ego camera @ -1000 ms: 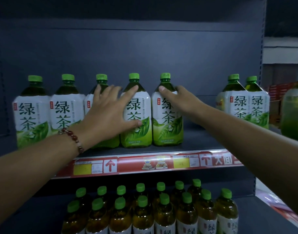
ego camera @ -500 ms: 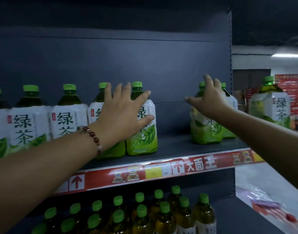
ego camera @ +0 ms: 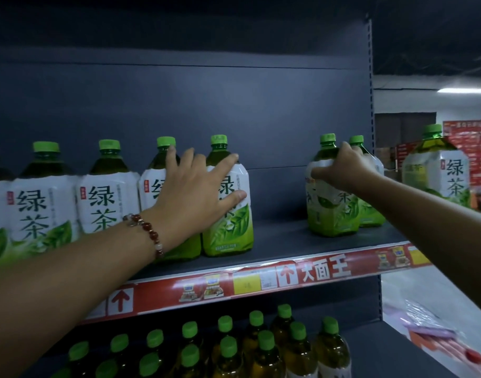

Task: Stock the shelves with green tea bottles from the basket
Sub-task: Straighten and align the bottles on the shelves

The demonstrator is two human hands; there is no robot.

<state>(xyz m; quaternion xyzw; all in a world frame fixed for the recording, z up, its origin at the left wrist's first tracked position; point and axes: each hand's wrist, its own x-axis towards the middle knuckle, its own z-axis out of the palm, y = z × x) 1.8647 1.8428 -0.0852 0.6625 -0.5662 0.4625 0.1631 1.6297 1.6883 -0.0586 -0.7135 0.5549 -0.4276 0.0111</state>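
1. The left hand [ego camera: 195, 192] lies flat with fingers spread across the fronts of two large green tea bottles: the row's end bottle [ego camera: 228, 203] and its neighbour [ego camera: 157, 184]. The thumb rests on the end bottle's label. A red bead bracelet [ego camera: 148, 233] circles the wrist. This hand sits as it did half a second ago.
2. The right hand [ego camera: 340, 167] grips the shoulder of a bottle [ego camera: 330, 203] standing further right on the shelf [ego camera: 283, 241], fingers curled over its top edge. One second ago this hand was on a bottle right beside the left-hand row; half a second ago it rested on the right pair with fingers less curled.
3. Just behind and to the right of the gripped bottle stands another [ego camera: 369, 208], the two touching. A bare stretch of shelf separates this pair from the row, which is four bottles and part of a fifth.
4. More bottles continue leftward [ego camera: 40, 197]. Smaller green-capped bottles [ego camera: 264, 347] fill the lower shelf. A red price strip [ego camera: 261, 279] fronts the shelf edge. One more large bottle [ego camera: 438, 170] stands beyond the shelf's right upright.
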